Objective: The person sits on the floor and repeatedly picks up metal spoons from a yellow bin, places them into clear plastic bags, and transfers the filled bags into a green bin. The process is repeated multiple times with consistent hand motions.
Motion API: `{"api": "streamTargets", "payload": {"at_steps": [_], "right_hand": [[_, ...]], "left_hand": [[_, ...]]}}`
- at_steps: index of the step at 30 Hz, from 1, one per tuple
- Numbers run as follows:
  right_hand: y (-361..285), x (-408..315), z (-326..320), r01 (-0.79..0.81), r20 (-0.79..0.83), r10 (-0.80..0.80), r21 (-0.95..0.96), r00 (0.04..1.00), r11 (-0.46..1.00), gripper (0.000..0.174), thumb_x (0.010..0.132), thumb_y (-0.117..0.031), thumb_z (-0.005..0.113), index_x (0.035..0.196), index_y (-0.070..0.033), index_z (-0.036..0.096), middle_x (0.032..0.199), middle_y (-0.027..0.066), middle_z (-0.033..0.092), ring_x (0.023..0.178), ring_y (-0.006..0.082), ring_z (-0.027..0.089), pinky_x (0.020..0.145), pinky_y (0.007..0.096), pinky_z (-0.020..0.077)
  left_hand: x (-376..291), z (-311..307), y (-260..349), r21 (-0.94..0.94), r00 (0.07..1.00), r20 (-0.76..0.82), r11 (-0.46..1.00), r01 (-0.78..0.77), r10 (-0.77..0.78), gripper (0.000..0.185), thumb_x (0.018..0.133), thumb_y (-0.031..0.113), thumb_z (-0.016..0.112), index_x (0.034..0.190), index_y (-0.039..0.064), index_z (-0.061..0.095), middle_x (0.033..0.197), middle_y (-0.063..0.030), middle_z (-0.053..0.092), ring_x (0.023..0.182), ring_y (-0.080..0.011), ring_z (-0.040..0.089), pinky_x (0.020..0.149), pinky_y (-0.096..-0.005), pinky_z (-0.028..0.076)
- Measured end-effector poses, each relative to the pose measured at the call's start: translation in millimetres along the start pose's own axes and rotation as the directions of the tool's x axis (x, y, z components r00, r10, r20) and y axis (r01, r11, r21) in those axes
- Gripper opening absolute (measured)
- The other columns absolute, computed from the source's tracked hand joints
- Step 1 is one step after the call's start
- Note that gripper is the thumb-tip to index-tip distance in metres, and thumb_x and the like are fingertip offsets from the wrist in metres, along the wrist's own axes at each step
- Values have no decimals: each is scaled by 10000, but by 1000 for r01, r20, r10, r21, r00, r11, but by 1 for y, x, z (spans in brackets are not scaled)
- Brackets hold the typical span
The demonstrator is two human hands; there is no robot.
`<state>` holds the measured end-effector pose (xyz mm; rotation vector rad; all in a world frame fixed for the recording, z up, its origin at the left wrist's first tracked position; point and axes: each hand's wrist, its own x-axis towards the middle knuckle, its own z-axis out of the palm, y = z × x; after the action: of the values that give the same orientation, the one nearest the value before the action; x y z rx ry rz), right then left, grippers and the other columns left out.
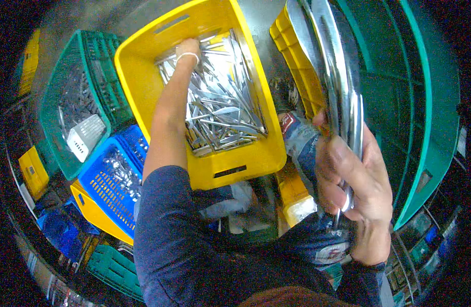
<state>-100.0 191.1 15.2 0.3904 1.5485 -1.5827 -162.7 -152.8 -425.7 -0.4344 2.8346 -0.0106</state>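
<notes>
A deep yellow plastic crate [235, 163] lies before me, its floor covered by a loose pile of metal table knives [220, 111]. My left hand [188, 48] reaches down to the pile near the crate's far side, a white band around the wrist. Its fingertips are hidden, so whether it grips any knives cannot be told. Raised to the right of the crate, my right hand [362, 180] is closed around a bundle of shiny metal knives [341, 76]. The bundle stands roughly upright, close to the camera, with its upper end cut off by the picture's edge.
Left of the yellow crate are a green crate [72, 153] holding cutlery and a white perforated container [86, 136], and a blue perforated basket [109, 188] with metal pieces. A second yellow crate [297, 65] stands behind my right hand. A large green crate [427, 161] rises at the right.
</notes>
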Motion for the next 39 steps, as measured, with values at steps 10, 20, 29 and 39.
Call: {"api": "streamTargets", "payload": {"at_steps": [10,20,29,39], "right_hand": [[4,1,-4,88,118,-92,39,989,995,349,910,-270,658,1113,-32,504,627,-14,493,418,80,435,382,237,363],[6,-2,-5,143,82,-145,28,986,989,385,940,-244,619,1234,-35,484,683,-10,422,411,42,394,348,202,338],[5,-1,-7,108,9,-108,-25,994,994,439,922,-250,639,1253,-11,476,642,2,432,379,59,390,327,213,325],[11,6,-9,98,90,-93,-47,992,994,417,916,-251,638,1217,-1,493,639,3,473,372,57,397,326,215,336]], "left_hand": [[-115,4,1,57,825,138,827,-559,548,172,802,99,573,947,48,651,949,-146,633,920,-309,661,762,-431,558],[-195,-71,27,-282,545,-87,504,-816,834,190,829,323,641,886,152,702,894,-106,648,856,-299,648,703,-452,532],[-49,-59,68,-126,968,162,977,-172,191,232,864,217,592,924,34,721,1010,-198,692,917,-346,690,778,-439,558],[-54,-19,25,260,911,-168,908,-328,377,149,813,87,575,850,47,714,808,-143,700,796,-274,693,722,-378,558]]}}
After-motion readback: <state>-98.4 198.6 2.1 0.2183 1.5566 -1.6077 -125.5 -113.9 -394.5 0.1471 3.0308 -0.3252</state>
